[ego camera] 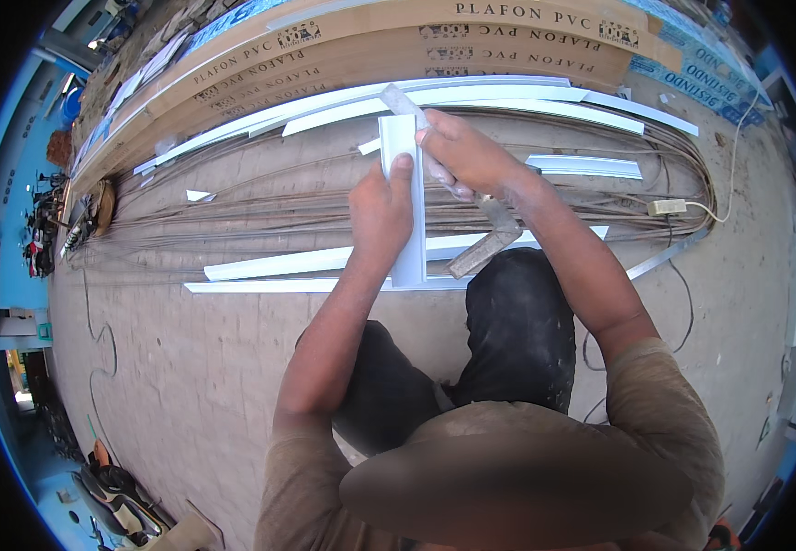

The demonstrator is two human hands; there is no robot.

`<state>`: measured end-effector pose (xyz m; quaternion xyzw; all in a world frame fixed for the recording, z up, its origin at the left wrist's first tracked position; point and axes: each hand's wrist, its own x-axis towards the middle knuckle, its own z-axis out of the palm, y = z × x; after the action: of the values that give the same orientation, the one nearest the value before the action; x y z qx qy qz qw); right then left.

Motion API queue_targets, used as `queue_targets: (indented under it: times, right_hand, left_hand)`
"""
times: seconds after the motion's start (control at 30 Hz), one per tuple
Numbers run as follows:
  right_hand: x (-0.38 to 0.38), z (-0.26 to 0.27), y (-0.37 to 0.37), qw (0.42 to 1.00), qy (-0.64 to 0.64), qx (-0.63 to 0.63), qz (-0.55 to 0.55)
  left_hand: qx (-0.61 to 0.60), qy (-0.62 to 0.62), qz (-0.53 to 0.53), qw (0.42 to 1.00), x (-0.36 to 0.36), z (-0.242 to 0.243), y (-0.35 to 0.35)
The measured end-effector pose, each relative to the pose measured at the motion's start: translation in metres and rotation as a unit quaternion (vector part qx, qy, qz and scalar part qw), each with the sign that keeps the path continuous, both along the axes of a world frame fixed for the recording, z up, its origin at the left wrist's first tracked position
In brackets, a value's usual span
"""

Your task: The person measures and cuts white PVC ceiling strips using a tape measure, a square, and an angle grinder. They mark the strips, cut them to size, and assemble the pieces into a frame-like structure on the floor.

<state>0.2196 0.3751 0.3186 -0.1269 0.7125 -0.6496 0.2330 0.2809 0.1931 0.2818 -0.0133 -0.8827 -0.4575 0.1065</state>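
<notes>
My left hand (385, 206) grips a short white PVC trim strip (408, 255) from its left side, thumb lying along its face. The strip stands lengthwise in front of me, its top end cut straight. My right hand (470, 155) is closed around a grey flat bar (401, 102), whose end juts out past the strip's upper right corner. Below that hand a grey, angled metal-like piece (486, 251) shows near my right knee. Whether it belongs to the same bar is hidden by the hand. White powder marks the right fingers.
Long white trim lengths (439, 93) lie beyond my hands, others (281, 262) nearer. Bundled thin rods (267, 206) run across the paved floor. Long cardboard boxes (370, 41) line the back. A socket block (666, 207) with a cord sits right; a motorcycle (122, 503) stands lower left.
</notes>
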Motion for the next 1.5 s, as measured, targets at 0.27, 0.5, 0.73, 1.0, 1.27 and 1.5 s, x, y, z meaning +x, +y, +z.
queue_targets:
  times: [0.27,0.5,0.73,1.0,1.27,1.5]
  right_hand:
    - [0.027,-0.018,-0.006,0.998,-0.060,-0.034,0.001]
    - [0.031,-0.025,0.006,0.999,-0.050,-0.010,0.014]
    - [0.036,-0.037,-0.006,0.992,-0.106,-0.063,-0.034]
    - [0.034,-0.024,0.007,0.996,-0.062,0.053,0.032]
    - [0.042,-0.039,-0.003,0.998,-0.060,0.023,0.003]
    - [0.044,-0.041,-0.013,0.999,-0.027,0.036,-0.007]
  left_hand:
    - [-0.008,-0.038,0.050,0.998,-0.008,-0.006,-0.006]
    - [0.000,-0.046,0.021,0.999,-0.006,-0.006,-0.005]
    - [-0.012,-0.003,0.005,1.000,-0.006,-0.013,0.004]
    - [0.022,-0.066,0.035,0.997,-0.007,-0.024,0.012]
    - [0.026,-0.039,0.060,0.997,-0.012,-0.017,0.013]
    - [0.036,-0.042,0.085,0.995,-0.017,-0.024,0.002]
